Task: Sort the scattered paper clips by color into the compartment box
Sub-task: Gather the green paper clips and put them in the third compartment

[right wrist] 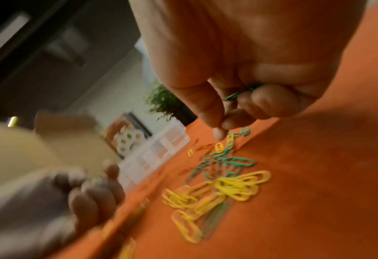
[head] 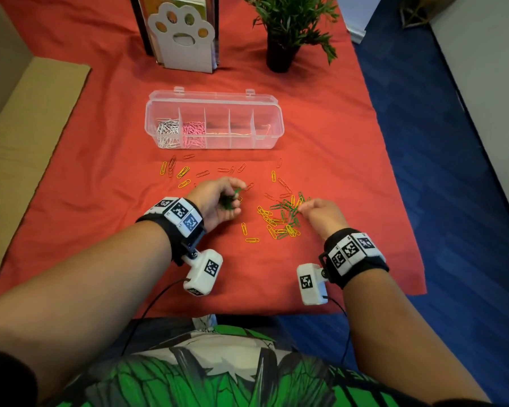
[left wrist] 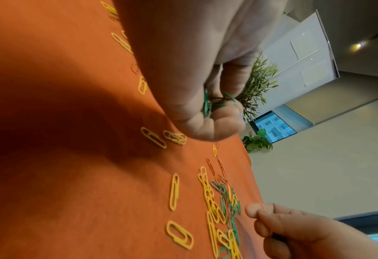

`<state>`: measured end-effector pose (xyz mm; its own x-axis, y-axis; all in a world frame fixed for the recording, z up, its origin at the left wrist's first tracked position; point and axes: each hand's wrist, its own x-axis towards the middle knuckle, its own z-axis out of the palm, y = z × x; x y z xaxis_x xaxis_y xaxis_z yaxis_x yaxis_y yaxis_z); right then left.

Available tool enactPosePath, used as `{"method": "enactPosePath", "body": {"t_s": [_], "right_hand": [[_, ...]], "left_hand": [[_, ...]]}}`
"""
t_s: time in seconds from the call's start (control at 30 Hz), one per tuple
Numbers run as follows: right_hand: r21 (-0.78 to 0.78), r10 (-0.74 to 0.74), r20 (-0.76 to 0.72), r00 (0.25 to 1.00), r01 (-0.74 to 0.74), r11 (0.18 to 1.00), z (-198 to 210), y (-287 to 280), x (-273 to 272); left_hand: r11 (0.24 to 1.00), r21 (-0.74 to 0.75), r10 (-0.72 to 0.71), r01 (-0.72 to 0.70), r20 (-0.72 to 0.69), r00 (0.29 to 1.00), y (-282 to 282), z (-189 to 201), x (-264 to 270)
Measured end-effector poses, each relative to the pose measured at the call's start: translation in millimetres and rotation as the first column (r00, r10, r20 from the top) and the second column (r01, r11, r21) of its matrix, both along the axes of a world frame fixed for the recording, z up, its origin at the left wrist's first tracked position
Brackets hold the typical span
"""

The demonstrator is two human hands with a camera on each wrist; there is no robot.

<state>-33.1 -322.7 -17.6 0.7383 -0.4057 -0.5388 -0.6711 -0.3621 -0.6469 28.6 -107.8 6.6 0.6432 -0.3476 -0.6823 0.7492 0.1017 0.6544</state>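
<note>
A clear compartment box (head: 272, 129) stands open on the red cloth, with white clips (head: 167, 133) in its leftmost cell and pink clips (head: 194, 131) in the second. My left hand (head: 218, 201) cups a bunch of green clips (left wrist: 214, 103) in curled fingers. My right hand (head: 321, 214) is at the right edge of a mixed pile of yellow and green clips (head: 282, 220), and a green clip (right wrist: 243, 91) sticks out from its curled fingers. Yellow and red clips (head: 182, 171) lie scattered in front of the box.
A paw-shaped paper holder (head: 182, 39) and a potted plant (head: 288, 27) stand behind the box. A cardboard sheet (head: 27, 136) lies to the left. The cloth's right edge (head: 394, 171) drops to blue floor.
</note>
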Motion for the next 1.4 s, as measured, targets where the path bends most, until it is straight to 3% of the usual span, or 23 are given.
{"method": "enactPosePath", "body": {"t_s": [0.1,0.2,0.23,0.3,0.4,0.47,0.53,0.7,0.77,0.83,0.87,0.93,1.0,1.03,1.07,1.13,1.3,1.33,1.4], "right_hand": [[-0.216,0.121,-0.064,0.991,-0.132,0.967,1.0,-0.9,-8.2],[-0.289,0.167,-0.101,0.981,-0.189,0.938,0.5,1.6,-14.5],[-0.306,0.181,-0.099,0.979,-0.203,0.93,-1.2,4.0,-15.9],[-0.336,0.207,-0.087,0.975,-0.224,0.915,-6.8,11.2,-19.0],[-0.352,0.294,-0.054,0.954,-0.294,0.889,-11.7,28.4,-25.1],[-0.356,0.373,-0.065,0.926,-0.37,0.858,-12.0,39.4,-28.6],[-0.337,0.401,-0.088,0.912,-0.406,0.85,-13.1,44.3,-31.3],[-0.329,0.355,-0.162,0.921,-0.39,0.86,-10.5,29.6,-30.9],[-0.314,0.286,-0.122,0.95,-0.311,0.897,-6.2,21.4,-27.6],[-0.2,0.185,-0.066,0.981,-0.195,0.96,-6.4,14.6,-22.9],[-0.114,0.132,-0.035,0.991,-0.136,0.984,-6.0,12.7,-20.7],[0.083,0.004,0.029,1.0,-0.006,0.997,-3.5,11.9,-17.5],[0.312,-0.145,0.065,0.987,0.118,0.943,3.1,13.0,-15.9],[0.422,-0.215,0.066,0.974,0.169,0.891,8.3,13.7,-15.2],[0.511,-0.276,0.057,0.96,0.209,0.834,12.1,13.6,-14.8],[0.635,-0.356,0.019,0.934,0.264,0.726,16.8,10.8,-15.8],[0.822,-0.431,-0.14,0.891,0.347,0.451,24.1,3.3,-26.3],[0.818,-0.424,-0.153,0.893,0.355,0.452,24.0,3.0,-28.6],[0.734,-0.38,-0.136,0.915,0.35,0.582,17.1,2.2,-31.6]], "left_hand": [[0.999,0.032,-0.042,0.044,-0.049,0.998,-15.2,0.9,-5.4],[0.927,0.325,-0.247,0.187,0.154,0.957,-33.8,-11.0,-12.6],[0.857,0.466,-0.372,0.221,0.261,0.891,-37.9,-16.0,-15.2],[0.702,0.679,-0.606,0.215,0.411,0.68,-43.6,-19.7,-20.6],[0.447,0.877,-0.87,0.177,0.38,0.316,-49.0,-22.4,-24.7],[0.363,0.917,-0.92,0.167,0.325,0.217,-46.9,-25.3,-25.7],[0.329,0.93,-0.935,0.164,0.295,0.199,-38.9,-28.6,-25.5],[0.346,0.93,-0.91,0.125,0.3,0.286,-9.1,-27.4,-18.5],[0.334,0.935,-0.901,0.12,0.28,0.331,2.9,-25.9,-15.7],[0.378,0.918,-0.856,0.119,0.298,0.422,11.7,-26.0,-14.0],[0.44,0.888,-0.802,0.134,0.321,0.504,13.7,-25.2,-14.2],[0.639,0.746,-0.62,0.187,0.356,0.7,12.6,-24.3,-14.7],[0.855,0.481,-0.359,0.192,0.285,0.889,7.7,-19.4,-17.2],[0.924,0.342,-0.252,0.171,0.21,0.945,5.0,-15.5,-18.8],[0.957,0.246,-0.194,0.154,0.148,0.97,2.3,-11.3,-20.3],[0.965,0.188,-0.204,0.181,0.11,0.973,-3.4,-7.4,-22.6],[0.911,0.252,-0.362,0.327,0.107,0.926,-24.8,-9.4,-37.2],[0.908,0.244,-0.371,0.342,0.085,0.925,-29.2,-10.2,-40.3],[0.89,0.273,-0.402,0.366,0.085,0.912,-36.2,-12.7,-44.6]]}}
